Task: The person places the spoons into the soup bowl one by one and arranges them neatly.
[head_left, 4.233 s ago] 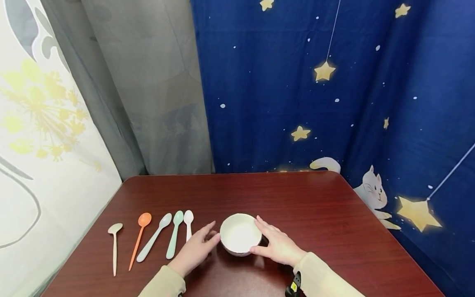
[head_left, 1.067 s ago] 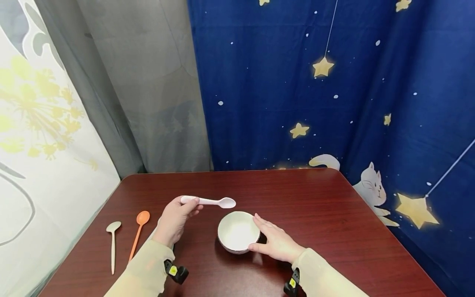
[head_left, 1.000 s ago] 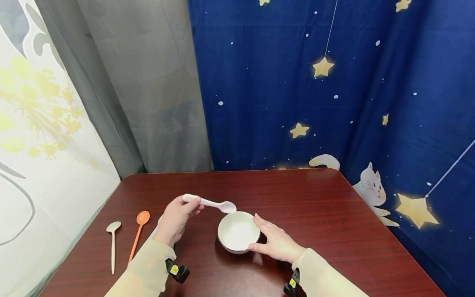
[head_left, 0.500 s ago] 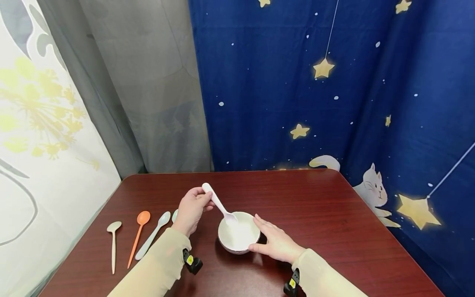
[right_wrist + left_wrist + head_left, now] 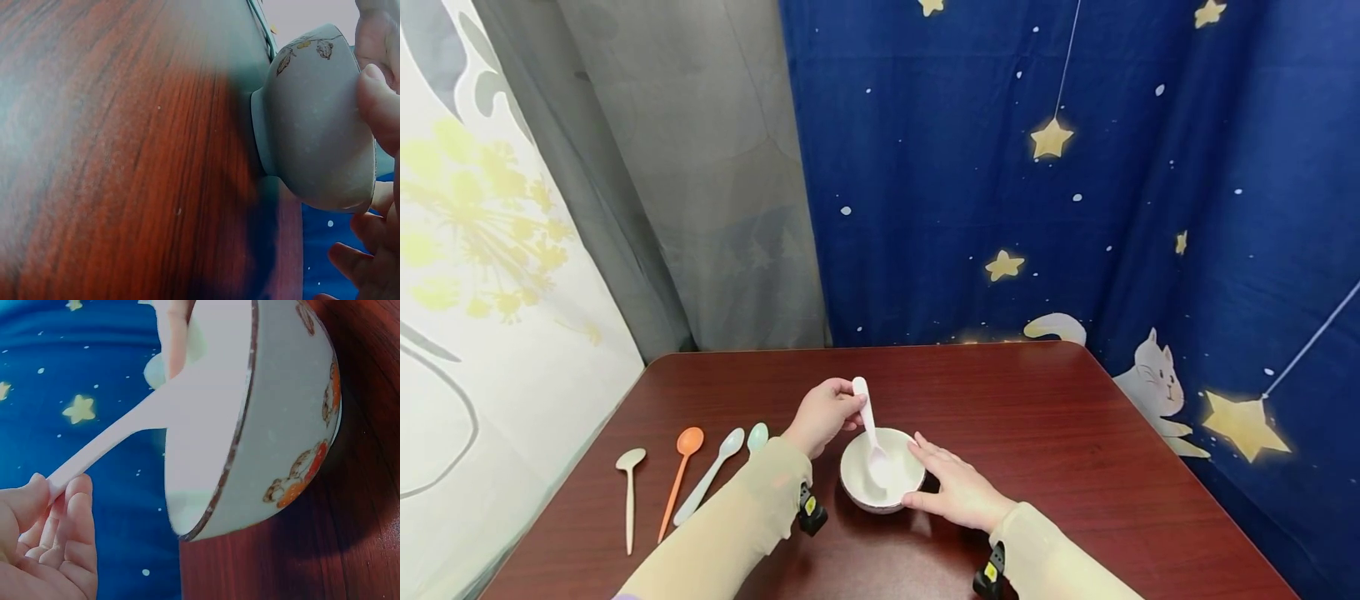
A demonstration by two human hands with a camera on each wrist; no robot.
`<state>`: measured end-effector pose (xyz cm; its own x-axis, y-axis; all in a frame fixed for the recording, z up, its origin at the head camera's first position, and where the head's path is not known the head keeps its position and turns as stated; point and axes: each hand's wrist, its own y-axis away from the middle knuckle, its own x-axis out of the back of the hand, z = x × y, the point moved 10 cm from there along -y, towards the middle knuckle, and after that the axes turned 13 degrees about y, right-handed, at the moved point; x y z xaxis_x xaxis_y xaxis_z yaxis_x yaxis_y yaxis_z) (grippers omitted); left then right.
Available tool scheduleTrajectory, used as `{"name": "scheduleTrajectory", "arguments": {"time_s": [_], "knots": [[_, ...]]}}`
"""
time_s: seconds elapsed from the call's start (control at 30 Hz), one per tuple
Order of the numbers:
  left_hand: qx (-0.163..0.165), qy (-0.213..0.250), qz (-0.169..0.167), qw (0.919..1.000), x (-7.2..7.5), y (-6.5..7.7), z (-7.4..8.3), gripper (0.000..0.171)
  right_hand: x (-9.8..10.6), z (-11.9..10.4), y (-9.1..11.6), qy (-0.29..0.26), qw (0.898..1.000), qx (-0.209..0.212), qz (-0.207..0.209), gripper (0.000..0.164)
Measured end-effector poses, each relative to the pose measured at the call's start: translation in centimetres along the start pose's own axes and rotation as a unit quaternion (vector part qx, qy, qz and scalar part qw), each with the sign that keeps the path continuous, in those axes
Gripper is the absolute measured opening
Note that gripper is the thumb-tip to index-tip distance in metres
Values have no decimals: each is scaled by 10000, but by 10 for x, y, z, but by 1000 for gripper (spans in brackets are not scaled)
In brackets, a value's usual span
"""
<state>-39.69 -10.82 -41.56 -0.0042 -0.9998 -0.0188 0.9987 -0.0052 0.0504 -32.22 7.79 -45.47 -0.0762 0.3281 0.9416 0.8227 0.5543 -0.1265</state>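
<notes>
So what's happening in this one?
A person sits at a dark wooden table. Their left hand pinches the handle of a white spoon, its tip down inside a white bowl. The right hand rests against the bowl's side, steadying it. Four more spoons lie in a row to the left: beige, orange, pale blue and mint green.

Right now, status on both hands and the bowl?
Left hand pinches white spoon, its head inside the bowl. Right hand rests against bowl's side. Four spoons lie apart, left; nothing in the way.
</notes>
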Motion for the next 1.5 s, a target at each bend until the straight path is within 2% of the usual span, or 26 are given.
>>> {"name": "scheduleTrajectory", "arguments": {"time_s": [0.23, 0.4, 0.5, 0.8, 1.1, 1.5], "knots": [[13, -280, -226, 9994, -15, -6, -10, 18, -1, 1, 0, -37, 10000, -32, -35, 81], [-143, -656, -309, 9973, -22, -10, -11, 15, -1, 2, 0, 15, 10000, -9, -2, 79], [-185, -933, -310, 9950, -23, -14, -12, 14, -1, 2, 0, -2, 10000, 5, -4, 79], [-24, -1474, -325, 9885, -23, -20, -18, 14, 1, 1, 1, -30, 10000, -21, -3, 80], [243, -1572, -277, 9869, -20, -28, -28, 16, -1, 2, 0, 8, 10000, -39, -43, 82], [688, -1458, -451, 9859, -21, -24, -38, 21, 0, 1, 1, -59, 9999, -79, -93, 83]]}}
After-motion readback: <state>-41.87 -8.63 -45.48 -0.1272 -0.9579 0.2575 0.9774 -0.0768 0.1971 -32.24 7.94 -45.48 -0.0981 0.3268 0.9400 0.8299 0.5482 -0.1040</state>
